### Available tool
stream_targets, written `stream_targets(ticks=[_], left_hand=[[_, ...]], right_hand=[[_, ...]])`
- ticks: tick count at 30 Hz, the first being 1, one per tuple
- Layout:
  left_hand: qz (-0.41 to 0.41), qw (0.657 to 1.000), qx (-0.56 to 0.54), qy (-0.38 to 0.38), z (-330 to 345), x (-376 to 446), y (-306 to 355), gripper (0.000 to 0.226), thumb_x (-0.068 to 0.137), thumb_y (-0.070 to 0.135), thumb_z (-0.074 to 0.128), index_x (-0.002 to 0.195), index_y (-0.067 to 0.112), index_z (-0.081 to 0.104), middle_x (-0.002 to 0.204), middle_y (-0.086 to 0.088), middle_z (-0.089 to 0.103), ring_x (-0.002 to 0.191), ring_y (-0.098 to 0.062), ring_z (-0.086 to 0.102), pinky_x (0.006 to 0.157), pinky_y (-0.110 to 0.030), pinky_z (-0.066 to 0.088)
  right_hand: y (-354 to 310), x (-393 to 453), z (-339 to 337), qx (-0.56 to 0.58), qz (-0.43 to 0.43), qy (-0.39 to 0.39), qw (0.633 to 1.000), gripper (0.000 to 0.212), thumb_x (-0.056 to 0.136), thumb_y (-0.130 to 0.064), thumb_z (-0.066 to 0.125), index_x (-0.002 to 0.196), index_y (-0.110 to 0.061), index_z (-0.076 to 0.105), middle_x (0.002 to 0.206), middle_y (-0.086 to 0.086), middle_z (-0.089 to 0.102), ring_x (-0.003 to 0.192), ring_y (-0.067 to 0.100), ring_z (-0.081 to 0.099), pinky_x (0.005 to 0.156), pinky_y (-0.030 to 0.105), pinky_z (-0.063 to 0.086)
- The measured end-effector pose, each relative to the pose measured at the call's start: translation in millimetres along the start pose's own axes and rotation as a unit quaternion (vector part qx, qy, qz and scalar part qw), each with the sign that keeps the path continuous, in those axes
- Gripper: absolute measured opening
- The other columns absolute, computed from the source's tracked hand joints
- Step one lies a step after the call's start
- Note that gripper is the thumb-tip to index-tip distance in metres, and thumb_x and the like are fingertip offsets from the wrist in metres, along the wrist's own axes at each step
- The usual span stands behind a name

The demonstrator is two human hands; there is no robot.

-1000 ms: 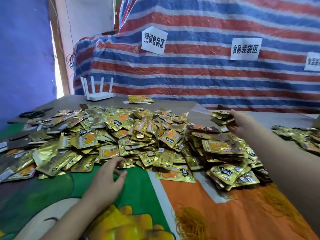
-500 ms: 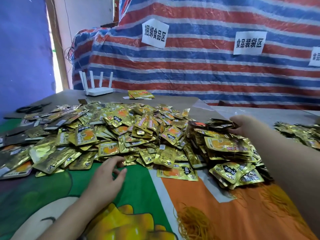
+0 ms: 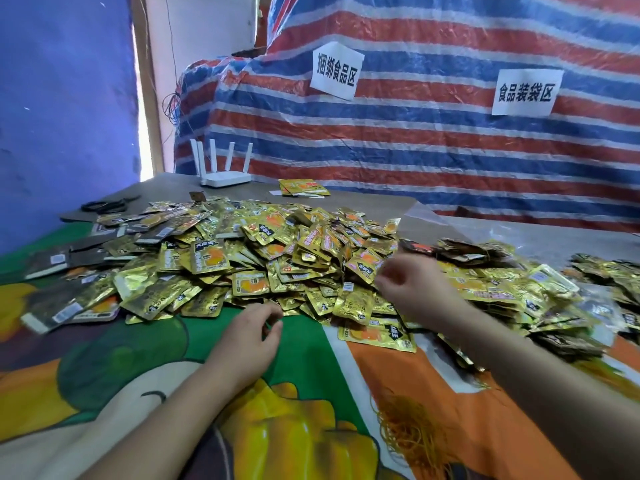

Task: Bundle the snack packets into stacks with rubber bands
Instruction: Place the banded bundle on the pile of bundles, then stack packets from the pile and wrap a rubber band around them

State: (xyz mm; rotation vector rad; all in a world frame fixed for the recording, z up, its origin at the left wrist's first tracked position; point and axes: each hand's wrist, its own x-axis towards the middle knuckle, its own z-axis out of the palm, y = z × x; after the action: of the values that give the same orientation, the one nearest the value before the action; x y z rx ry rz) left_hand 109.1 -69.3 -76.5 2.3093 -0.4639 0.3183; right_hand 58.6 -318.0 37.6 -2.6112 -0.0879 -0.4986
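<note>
**Mia:** What is different from a moment ago?

**Tom:** The right hand (image 3: 412, 285) was far off on the right side of the pile, next to a dark bundle. Now it has come back toward the middle and sits over the near edge of the pile. The left hand (image 3: 251, 336) has barely moved. It stays on the green part of the cloth (image 3: 114, 348), just in front of the pile.

**Mia:** Is the right hand holding anything?

**Tom:** Its fingers are bent and point down at the packets. It is blurry, so I cannot tell if it has one.

**Mia:** And the left hand?

**Tom:** Its fingers are loosely curled, with the thumb close to the first finger. I see no packet in it. If something tiny is pinched there, I cannot tell.

**Mia:** Where are the snack packets (image 3: 263, 258)?

**Tom:** In a big loose pile across the middle of the table. They are small, shiny and gold, with orange pictures and black labels. Some lie face down and look dark. Banded stacks (image 3: 554, 306) lie at the right side of the pile.

**Mia:** And the rubber bands (image 3: 412, 431)?

**Tom:** A tangle of thin yellow ones lies on the orange part of the cloth, near the right arm.

**Mia:** What is at the back?

**Tom:** A white router (image 3: 225, 174), a few packets lying apart (image 3: 303, 187), and a striped tarp (image 3: 415, 140) with two paper signs.
</note>
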Motion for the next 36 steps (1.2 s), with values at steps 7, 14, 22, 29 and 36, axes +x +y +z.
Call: stream_targets(ticks=[7,14,22,29,36], left_hand=[[0.043,0.986,0.159,0.003,-7,3,10,0.020,0.099,0.021,0.047,0.111,0.016,0.062,0.107,0.001,0.058,0.101,-0.020,0.056,0.085,-0.034,0.047],[-0.008,0.910,0.409,-0.072,-23,52,13,0.055,0.085,0.003,0.055,0.136,0.011,0.040,0.129,-0.007,0.050,0.121,-0.026,0.049,0.098,-0.040,0.042],[0.030,0.872,0.467,-0.140,-21,72,-7,0.068,0.088,0.001,0.056,0.147,0.011,0.025,0.136,-0.009,0.052,0.122,-0.027,0.052,0.090,-0.037,0.044],[0.020,0.866,0.478,-0.147,-31,48,-8,0.062,0.088,-0.002,0.051,0.145,0.012,0.031,0.114,-0.008,0.060,0.103,-0.028,0.059,0.072,-0.035,0.044],[-0.069,0.892,0.430,-0.118,-49,26,-11,0.044,0.088,0.003,0.048,0.131,0.015,0.041,0.107,-0.004,0.061,0.098,-0.027,0.061,0.069,-0.036,0.046]], right_hand=[[1,0,63,-0.317,-0.116,-0.166,0.927,0.018,0.096,-0.011,0.050,0.111,-0.011,0.060,0.110,0.007,0.057,0.100,0.025,0.056,0.075,0.034,0.045],[35,38,73,-0.474,-0.200,-0.163,0.842,0.052,0.099,-0.019,0.052,0.148,-0.011,0.035,0.145,0.011,0.041,0.131,0.029,0.041,0.105,0.042,0.038],[55,45,74,-0.444,-0.245,-0.191,0.840,0.073,0.100,-0.019,0.051,0.159,-0.020,0.009,0.162,0.007,0.023,0.147,0.027,0.023,0.120,0.046,0.016],[49,32,66,-0.272,-0.268,-0.163,0.910,0.048,0.101,-0.027,0.049,0.148,-0.031,0.041,0.148,-0.007,0.046,0.137,0.016,0.040,0.114,0.035,0.021],[34,18,77,-0.223,-0.258,-0.128,0.931,0.026,0.096,-0.021,0.057,0.122,-0.022,0.060,0.115,-0.002,0.061,0.105,0.019,0.058,0.092,0.030,0.046]])
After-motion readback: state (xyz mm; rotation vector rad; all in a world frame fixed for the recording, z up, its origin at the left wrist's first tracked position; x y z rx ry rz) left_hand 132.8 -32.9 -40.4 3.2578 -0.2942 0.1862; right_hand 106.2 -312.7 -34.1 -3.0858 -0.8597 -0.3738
